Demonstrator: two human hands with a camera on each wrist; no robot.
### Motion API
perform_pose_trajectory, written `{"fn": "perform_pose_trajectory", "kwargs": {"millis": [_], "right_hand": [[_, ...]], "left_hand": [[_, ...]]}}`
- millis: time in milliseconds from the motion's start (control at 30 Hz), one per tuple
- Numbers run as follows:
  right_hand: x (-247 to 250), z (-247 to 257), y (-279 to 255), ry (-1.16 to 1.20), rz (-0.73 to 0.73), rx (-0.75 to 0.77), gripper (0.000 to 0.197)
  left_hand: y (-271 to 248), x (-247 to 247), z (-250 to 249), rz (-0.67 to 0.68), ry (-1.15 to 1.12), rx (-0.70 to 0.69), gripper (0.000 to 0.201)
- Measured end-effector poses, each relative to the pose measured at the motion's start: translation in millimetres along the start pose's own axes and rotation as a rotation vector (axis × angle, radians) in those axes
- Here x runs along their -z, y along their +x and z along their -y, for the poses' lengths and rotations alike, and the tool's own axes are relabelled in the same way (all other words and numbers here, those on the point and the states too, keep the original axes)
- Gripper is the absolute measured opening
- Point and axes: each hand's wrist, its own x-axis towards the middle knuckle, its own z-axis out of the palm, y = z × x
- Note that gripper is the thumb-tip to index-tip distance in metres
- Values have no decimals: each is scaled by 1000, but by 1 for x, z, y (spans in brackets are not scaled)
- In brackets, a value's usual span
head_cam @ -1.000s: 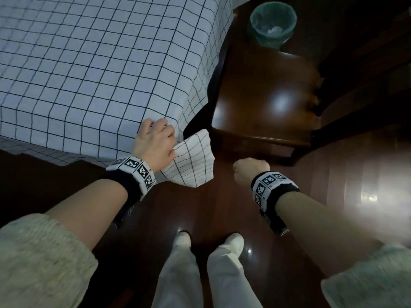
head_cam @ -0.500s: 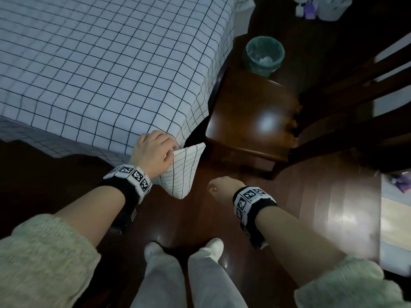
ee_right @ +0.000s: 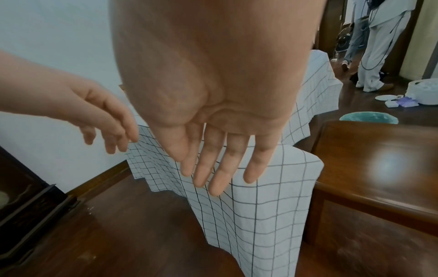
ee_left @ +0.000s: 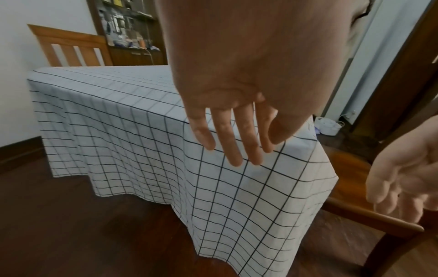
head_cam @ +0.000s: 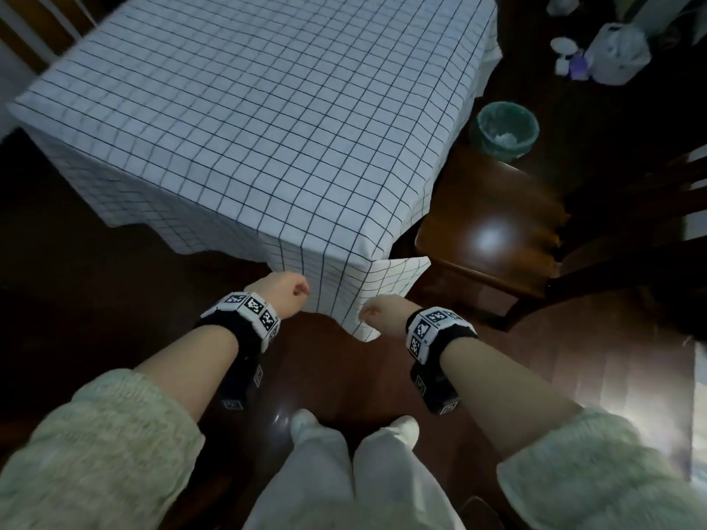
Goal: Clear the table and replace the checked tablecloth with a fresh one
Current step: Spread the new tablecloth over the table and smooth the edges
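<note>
The checked tablecloth (head_cam: 267, 120) is white with thin dark lines. It lies spread flat over the worktop and hangs down its sides. At the corner nearest the person, the cloth drops in a long point toward the floor (head_cam: 336, 361), and one flap of it sticks out to the side toward the chair.

The left hand (head_cam: 281, 294) is just in front of that corner of the tablecloth. In the left wrist view its fingers (ee_left: 237, 150) are straight and spread a little, and it holds nothing. They are close to the edge of the cloth, but I cannot tell if they touch it.

The right hand (head_cam: 384, 311) is just beside the hanging point of the tablecloth, on the chair side. In the right wrist view its fingers (ee_right: 220, 176) hang straight and loose, and it holds nothing too.

A wooden chair (head_cam: 493, 227) stands right beside the tablecloth corner, with a shiny seat. A green bin (head_cam: 507, 130) sits on the floor past the chair, near the side of the tablecloth. A white bag (head_cam: 618, 51) and some small things lie on the floor farther from the tablecloth, beyond the bin. Another wooden chair back (ee_left: 68, 46) stands at the far side of the tablecloth.
</note>
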Motion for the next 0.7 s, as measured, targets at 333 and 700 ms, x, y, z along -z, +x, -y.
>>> {"fn": "perform_pose_trajectory", "kwargs": {"millis": [333,700], "right_hand": [[-9,-12,-45,166,-178,-78,35],[-61,-183,-170,336,-237,-230,28]], "left_hand": [[-24,6,-29,125,42,-109,26],[-53,-58,-205,134,146,-272,27]]}}
